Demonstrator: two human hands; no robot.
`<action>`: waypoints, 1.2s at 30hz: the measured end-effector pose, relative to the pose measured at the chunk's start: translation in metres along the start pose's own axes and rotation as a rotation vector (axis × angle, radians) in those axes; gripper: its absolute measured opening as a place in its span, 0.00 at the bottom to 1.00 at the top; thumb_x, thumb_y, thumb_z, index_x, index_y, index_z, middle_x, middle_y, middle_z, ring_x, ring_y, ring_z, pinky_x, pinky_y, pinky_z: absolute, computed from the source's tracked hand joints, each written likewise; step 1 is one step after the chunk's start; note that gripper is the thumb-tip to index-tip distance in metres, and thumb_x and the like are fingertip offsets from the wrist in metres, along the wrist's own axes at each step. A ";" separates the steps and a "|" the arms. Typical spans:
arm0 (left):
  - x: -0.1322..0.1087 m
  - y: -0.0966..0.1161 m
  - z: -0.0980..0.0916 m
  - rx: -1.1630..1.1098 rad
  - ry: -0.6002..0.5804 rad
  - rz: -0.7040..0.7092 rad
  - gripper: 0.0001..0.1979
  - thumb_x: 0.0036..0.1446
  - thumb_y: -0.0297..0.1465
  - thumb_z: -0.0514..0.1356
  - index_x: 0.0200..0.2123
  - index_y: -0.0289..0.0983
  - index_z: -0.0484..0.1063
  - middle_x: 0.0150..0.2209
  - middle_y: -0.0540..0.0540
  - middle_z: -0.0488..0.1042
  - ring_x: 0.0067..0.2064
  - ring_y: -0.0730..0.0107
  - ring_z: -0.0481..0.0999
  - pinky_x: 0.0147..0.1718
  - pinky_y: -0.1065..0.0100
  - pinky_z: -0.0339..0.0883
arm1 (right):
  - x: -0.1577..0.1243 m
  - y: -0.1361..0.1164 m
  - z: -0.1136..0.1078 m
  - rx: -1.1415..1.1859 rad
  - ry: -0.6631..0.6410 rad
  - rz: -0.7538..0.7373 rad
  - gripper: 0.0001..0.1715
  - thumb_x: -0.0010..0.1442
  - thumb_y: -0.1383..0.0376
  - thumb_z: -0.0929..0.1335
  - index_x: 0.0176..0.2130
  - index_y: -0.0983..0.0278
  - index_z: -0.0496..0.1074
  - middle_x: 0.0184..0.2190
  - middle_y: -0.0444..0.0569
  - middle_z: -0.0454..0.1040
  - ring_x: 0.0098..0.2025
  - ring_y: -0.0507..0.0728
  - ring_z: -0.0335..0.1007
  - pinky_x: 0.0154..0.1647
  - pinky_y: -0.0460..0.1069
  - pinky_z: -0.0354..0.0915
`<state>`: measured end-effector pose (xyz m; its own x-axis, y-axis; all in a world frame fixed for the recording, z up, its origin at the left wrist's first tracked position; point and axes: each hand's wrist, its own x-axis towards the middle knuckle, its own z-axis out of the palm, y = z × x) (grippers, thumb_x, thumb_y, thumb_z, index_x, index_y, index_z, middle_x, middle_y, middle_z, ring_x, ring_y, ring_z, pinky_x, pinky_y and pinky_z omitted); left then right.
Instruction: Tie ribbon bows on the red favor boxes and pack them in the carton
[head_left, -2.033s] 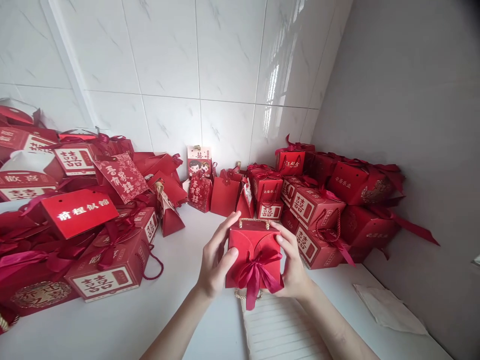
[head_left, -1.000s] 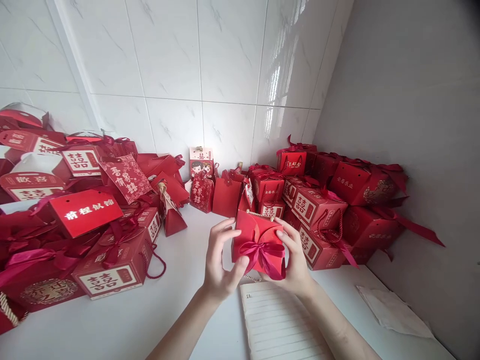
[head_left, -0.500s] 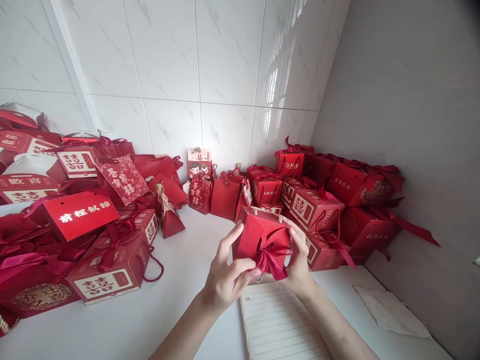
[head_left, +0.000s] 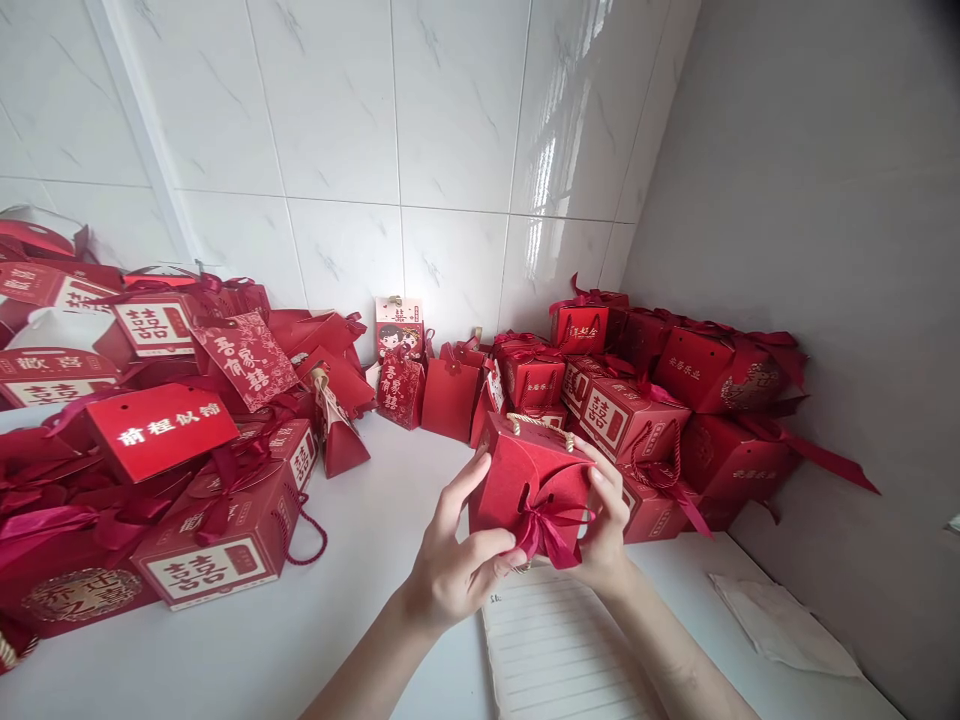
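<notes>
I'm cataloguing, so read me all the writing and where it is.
"囍": several boxes
"前程似锦": bright red box
"歡喜": white-flapped box, others
"吾家有囍": patterned boxes
"安居乐业": upper rightmost box
"年好合": small corner box
Too small or blurred: fine print, gold medallion, notebook scrawl.
Held box: none showing.

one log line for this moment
left hand: holds red square-faced cardboard box, fingertips by crimson ribbon bow | right hand: holds box | lined cream paper pad: on white table

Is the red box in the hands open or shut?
The red box looks shut on the side showing: its curved flaps are folded over, with a ribbon bow in front.
</notes>
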<state>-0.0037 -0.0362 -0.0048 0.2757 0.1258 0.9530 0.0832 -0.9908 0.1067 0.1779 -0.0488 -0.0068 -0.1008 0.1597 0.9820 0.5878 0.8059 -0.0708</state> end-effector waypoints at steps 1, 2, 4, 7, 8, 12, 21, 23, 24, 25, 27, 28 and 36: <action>0.000 0.000 0.000 -0.003 -0.003 0.000 0.04 0.59 0.27 0.53 0.37 0.36 0.67 0.62 0.38 0.47 0.60 0.47 0.57 0.50 0.47 0.64 | 0.000 0.000 0.000 0.000 -0.001 -0.005 0.50 0.48 0.58 0.74 0.62 0.57 0.46 0.59 0.58 0.52 0.58 0.69 0.55 0.51 0.68 0.61; 0.000 0.000 0.000 -0.004 -0.004 0.002 0.04 0.59 0.27 0.53 0.36 0.36 0.67 0.62 0.37 0.47 0.60 0.47 0.57 0.50 0.46 0.64 | 0.001 0.000 -0.001 -0.003 -0.003 -0.006 0.50 0.49 0.58 0.74 0.61 0.58 0.46 0.59 0.58 0.52 0.58 0.69 0.55 0.51 0.68 0.61; 0.000 0.000 0.000 -0.005 -0.002 0.008 0.04 0.59 0.26 0.53 0.36 0.36 0.67 0.62 0.37 0.47 0.60 0.47 0.57 0.50 0.46 0.63 | 0.001 0.000 -0.001 -0.019 -0.005 -0.006 0.49 0.49 0.58 0.73 0.61 0.57 0.46 0.58 0.58 0.52 0.58 0.68 0.56 0.51 0.68 0.61; -0.001 0.001 0.000 -0.004 -0.010 0.010 0.04 0.58 0.25 0.53 0.36 0.37 0.67 0.63 0.38 0.45 0.61 0.47 0.55 0.51 0.46 0.63 | 0.000 0.000 0.000 -0.056 -0.005 0.010 0.48 0.50 0.58 0.73 0.61 0.54 0.45 0.58 0.56 0.52 0.57 0.68 0.56 0.52 0.68 0.61; -0.001 0.001 0.000 -0.003 -0.016 0.007 0.05 0.58 0.25 0.53 0.36 0.37 0.67 0.63 0.38 0.44 0.61 0.46 0.54 0.51 0.46 0.62 | 0.000 0.000 0.000 -0.062 -0.007 0.019 0.47 0.50 0.57 0.72 0.61 0.53 0.45 0.58 0.56 0.52 0.58 0.67 0.56 0.52 0.68 0.61; -0.002 0.002 0.000 0.002 -0.026 -0.002 0.06 0.56 0.24 0.55 0.36 0.38 0.68 0.63 0.40 0.44 0.62 0.46 0.52 0.52 0.46 0.62 | -0.001 -0.002 0.000 -0.053 -0.023 0.043 0.46 0.52 0.58 0.71 0.61 0.53 0.45 0.58 0.56 0.51 0.58 0.68 0.55 0.52 0.68 0.59; 0.002 0.002 0.006 0.043 0.052 -0.239 0.04 0.57 0.25 0.55 0.32 0.37 0.69 0.59 0.39 0.56 0.53 0.59 0.67 0.45 0.62 0.68 | 0.000 0.001 -0.001 -0.024 -0.249 0.241 0.50 0.49 0.58 0.72 0.62 0.60 0.44 0.57 0.60 0.50 0.59 0.69 0.50 0.54 0.66 0.58; 0.005 0.002 0.006 0.027 0.092 -0.379 0.04 0.58 0.27 0.54 0.31 0.37 0.68 0.53 0.40 0.64 0.51 0.63 0.70 0.42 0.65 0.68 | 0.000 0.001 0.000 -0.028 -0.280 0.274 0.49 0.49 0.60 0.71 0.62 0.60 0.44 0.56 0.59 0.51 0.59 0.68 0.50 0.55 0.66 0.58; 0.006 0.002 0.005 0.007 0.124 -0.480 0.05 0.58 0.29 0.54 0.31 0.37 0.67 0.50 0.40 0.68 0.50 0.63 0.70 0.41 0.66 0.69 | 0.000 0.001 0.000 -0.025 -0.291 0.284 0.49 0.49 0.62 0.71 0.62 0.61 0.44 0.56 0.59 0.52 0.59 0.67 0.51 0.55 0.65 0.58; 0.008 0.001 0.004 -0.024 0.160 -0.597 0.05 0.59 0.31 0.54 0.31 0.37 0.67 0.47 0.40 0.70 0.49 0.64 0.71 0.41 0.66 0.69 | 0.000 0.001 0.000 -0.017 -0.307 0.293 0.49 0.48 0.63 0.71 0.61 0.61 0.44 0.55 0.58 0.52 0.59 0.67 0.51 0.55 0.64 0.58; 0.012 -0.003 0.001 -0.117 0.218 -0.841 0.08 0.57 0.36 0.55 0.30 0.37 0.66 0.43 0.41 0.73 0.47 0.63 0.72 0.41 0.65 0.69 | 0.001 0.000 0.000 0.008 -0.355 0.315 0.48 0.47 0.63 0.71 0.61 0.61 0.46 0.55 0.58 0.53 0.58 0.66 0.52 0.56 0.63 0.58; 0.013 -0.007 -0.001 -0.177 0.234 -0.944 0.10 0.55 0.38 0.57 0.29 0.37 0.66 0.40 0.42 0.74 0.45 0.63 0.73 0.41 0.65 0.69 | 0.002 0.000 -0.001 0.023 -0.383 0.334 0.48 0.46 0.63 0.71 0.60 0.61 0.47 0.54 0.58 0.54 0.58 0.66 0.53 0.56 0.62 0.58; 0.003 -0.029 -0.002 -0.618 0.280 -1.379 0.17 0.48 0.43 0.59 0.36 0.37 0.69 0.44 0.41 0.73 0.47 0.59 0.72 0.41 0.60 0.68 | -0.003 0.007 0.005 0.478 -0.135 0.845 0.36 0.50 0.51 0.69 0.54 0.61 0.59 0.48 0.53 0.69 0.48 0.63 0.68 0.50 0.60 0.64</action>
<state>-0.0067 -0.0073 -0.0044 0.1311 0.9909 0.0308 -0.3026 0.0104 0.9531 0.1783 -0.0406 -0.0112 0.0954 0.8301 0.5494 0.1248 0.5376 -0.8339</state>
